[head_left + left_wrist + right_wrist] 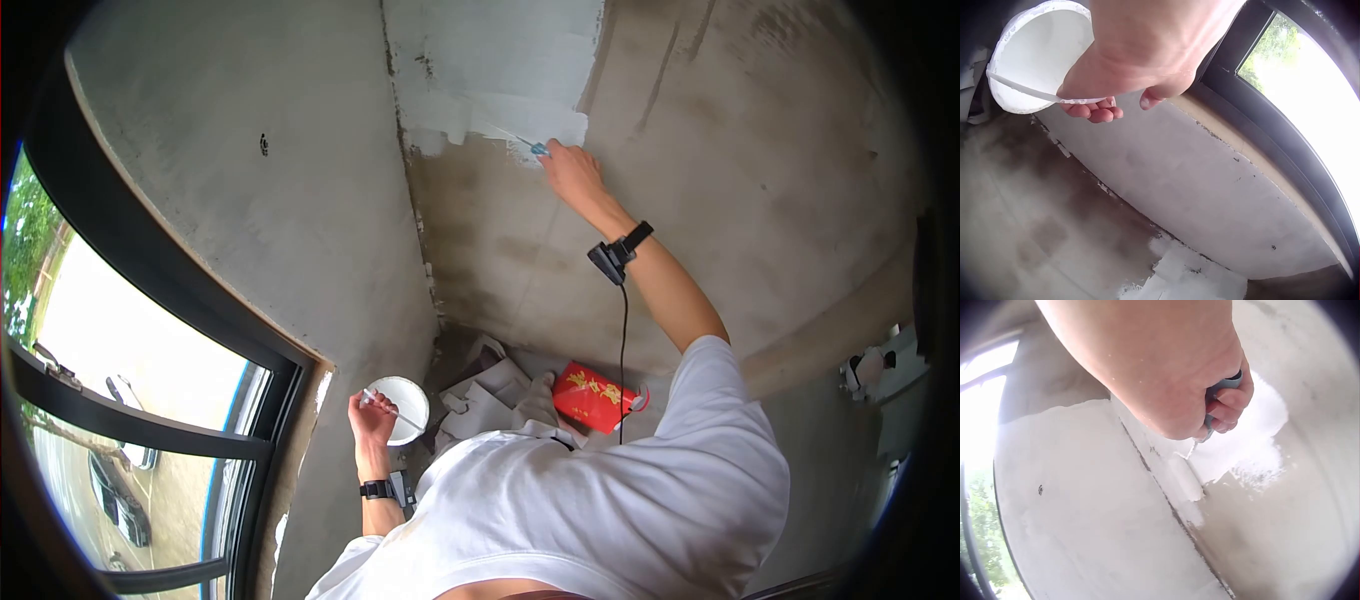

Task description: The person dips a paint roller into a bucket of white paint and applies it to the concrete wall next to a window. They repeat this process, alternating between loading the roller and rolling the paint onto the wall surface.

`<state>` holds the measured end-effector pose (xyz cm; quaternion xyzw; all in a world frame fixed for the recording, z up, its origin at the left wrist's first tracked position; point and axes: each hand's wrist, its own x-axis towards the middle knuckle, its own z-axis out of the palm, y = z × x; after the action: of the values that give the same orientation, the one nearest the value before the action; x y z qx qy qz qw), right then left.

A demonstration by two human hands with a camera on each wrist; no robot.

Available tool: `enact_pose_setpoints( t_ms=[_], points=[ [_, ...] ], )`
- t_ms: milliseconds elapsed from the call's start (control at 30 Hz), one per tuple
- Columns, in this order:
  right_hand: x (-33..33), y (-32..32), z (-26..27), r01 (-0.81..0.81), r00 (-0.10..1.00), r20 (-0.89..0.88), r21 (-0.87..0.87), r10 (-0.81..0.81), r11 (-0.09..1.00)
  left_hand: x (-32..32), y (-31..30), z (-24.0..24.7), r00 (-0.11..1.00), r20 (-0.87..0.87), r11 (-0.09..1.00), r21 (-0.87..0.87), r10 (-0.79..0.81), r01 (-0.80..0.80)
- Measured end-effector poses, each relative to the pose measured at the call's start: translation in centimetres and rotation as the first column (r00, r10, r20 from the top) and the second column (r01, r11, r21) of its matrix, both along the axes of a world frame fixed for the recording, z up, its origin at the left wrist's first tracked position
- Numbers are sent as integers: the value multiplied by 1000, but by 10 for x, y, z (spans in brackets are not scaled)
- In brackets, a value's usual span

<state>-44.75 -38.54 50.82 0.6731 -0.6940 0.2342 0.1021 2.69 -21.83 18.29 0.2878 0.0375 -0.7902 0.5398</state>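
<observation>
In the head view my right hand [575, 175] is raised to the wall in front. Its fingers curl round the teal handle of a putty knife [540, 149], whose thin blade lies at the lower part of a fresh white coat [490, 75]. The right wrist view shows the handle [1212, 403] inside the fist, while most of the blade is hidden. Low on the left, my left hand [373, 418] grips the white bail handle [1022, 92] of a white bucket [1038, 44]. The bucket hangs tilted, with its open mouth and pale inner wall showing.
A window [150, 430] with a dark frame takes up the left side. Down in the corner lie crumpled pale sheets [490, 400] and a red packet [592, 395] with gold characters. A black cable [625, 340] hangs from the right wrist camera. Bare grey-brown wall [520, 250] borders the white coat.
</observation>
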Motion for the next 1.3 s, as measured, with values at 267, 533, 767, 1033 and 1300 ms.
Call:
enact_pose_setpoints(
  t_ms=[267, 533, 767, 1033, 1300],
  points=[
    [-82, 104, -18, 196, 981, -8, 34, -196, 980, -15, -19, 8, 995, 43, 995, 62, -85, 82],
    [-118, 147, -27, 267, 963, -57, 34, -265, 963, -25, -24, 14, 993, 19, 989, 103, -113, 110],
    [-94, 115, -29, 238, 970, -70, 57, -234, 969, -24, -12, 4, 996, 10, 993, 74, -94, 93],
    [-18, 26, -31, 85, 992, -96, 70, -79, 994, -11, 11, 0, 1000, -2, 997, 74, 30, -30],
    [50, -62, -51, -70, 994, -78, 38, 73, 997, -2, 45, 9, 991, -24, 991, 38, 131, -130]
  ],
)
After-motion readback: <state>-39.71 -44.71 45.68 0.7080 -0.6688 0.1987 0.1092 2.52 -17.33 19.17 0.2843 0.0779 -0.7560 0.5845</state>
